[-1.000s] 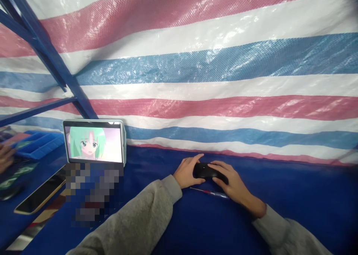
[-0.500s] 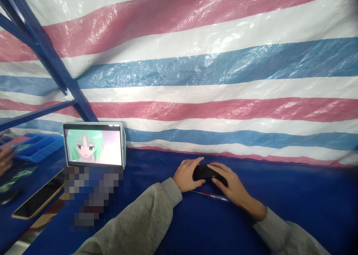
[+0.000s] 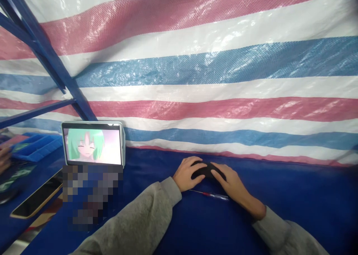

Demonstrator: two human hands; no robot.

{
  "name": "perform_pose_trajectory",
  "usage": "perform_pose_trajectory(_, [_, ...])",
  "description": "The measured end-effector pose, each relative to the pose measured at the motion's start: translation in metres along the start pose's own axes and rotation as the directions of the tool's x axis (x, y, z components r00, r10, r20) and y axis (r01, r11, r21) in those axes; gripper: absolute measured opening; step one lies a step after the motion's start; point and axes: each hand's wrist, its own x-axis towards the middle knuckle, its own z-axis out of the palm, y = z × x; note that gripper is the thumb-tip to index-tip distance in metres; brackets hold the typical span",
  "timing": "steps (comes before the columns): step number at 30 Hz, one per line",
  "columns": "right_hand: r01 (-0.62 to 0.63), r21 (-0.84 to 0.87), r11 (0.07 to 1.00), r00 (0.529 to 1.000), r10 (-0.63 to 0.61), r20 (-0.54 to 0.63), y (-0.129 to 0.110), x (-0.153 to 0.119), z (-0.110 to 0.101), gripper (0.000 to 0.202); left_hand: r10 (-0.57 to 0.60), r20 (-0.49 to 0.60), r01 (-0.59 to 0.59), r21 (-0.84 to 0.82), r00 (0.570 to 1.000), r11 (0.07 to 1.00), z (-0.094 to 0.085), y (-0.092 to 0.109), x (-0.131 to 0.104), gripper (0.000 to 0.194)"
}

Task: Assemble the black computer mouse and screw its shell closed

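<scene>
1. Striped sheet (image 3: 195,70) behind blue tabletop (image 3: 293,199), head view.
2. Black mouse (image 3: 207,170) between the hands, at the tabletop; long axis running left to right, front end indistinguishable.
3. Left hand (image 3: 187,174): fingers and thumb clasping its left end.
4. Right hand (image 3: 232,181): fingers clasping its right end.

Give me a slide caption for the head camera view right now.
Left hand and right hand hold a black mouse at a blue table, a slim screwdriver lying nearer the wearer.

one mouse (image 3: 207,170), one screwdriver (image 3: 212,195), one tablet (image 3: 112,145)
</scene>
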Motion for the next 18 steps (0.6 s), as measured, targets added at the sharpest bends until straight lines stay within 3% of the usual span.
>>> perform_pose_trajectory(4, [0.022, -0.108, 0.994, 0.996, -0.032, -0.085, -0.011, 0.008, -0.020, 0.033, -0.062, 0.001, 0.062, -0.017, 0.998, 0.998, 0.000, -0.002, 0.001, 0.035])
perform_pose_trajectory(5, [0.026, -0.142, 0.989, 0.999, -0.030, -0.028, -0.015, 0.010, -0.028, 0.030, -0.074, 0.001, 0.074, -0.022, 0.997, 0.997, 0.000, -0.002, 0.002, 0.035])
perform_pose_trajectory(7, [0.061, -0.175, 0.983, 0.976, -0.022, 0.218, -0.025, 0.011, -0.042, 0.024, -0.089, 0.007, 0.089, -0.033, 0.996, 0.996, -0.001, -0.001, 0.002, 0.036])
perform_pose_trajectory(9, [0.112, -0.205, 0.972, 0.896, -0.010, 0.445, -0.034, 0.008, -0.051, 0.015, -0.103, 0.013, 0.103, -0.044, 0.995, 0.994, -0.001, -0.001, 0.003, 0.035])
perform_pose_trajectory(11, [0.156, -0.246, 0.957, 0.829, 0.009, 0.559, -0.040, 0.004, -0.053, 0.014, -0.109, 0.012, 0.110, -0.056, 0.994, 0.992, -0.001, -0.001, 0.003, 0.032])
perform_pose_trajectory(14, [0.183, -0.286, 0.940, 0.810, 0.021, 0.586, -0.044, -0.001, -0.052, 0.012, -0.107, -0.023, 0.104, -0.084, 0.994, 0.991, -0.001, 0.000, 0.002, 0.030])
perform_pose_trajectory(18, [0.167, -0.189, 0.968, 0.866, -0.053, 0.498, -0.048, 0.011, -0.063, 0.006, -0.129, -0.119, 0.111, -0.149, 0.984, 0.983, -0.004, 0.002, 0.003, 0.030])
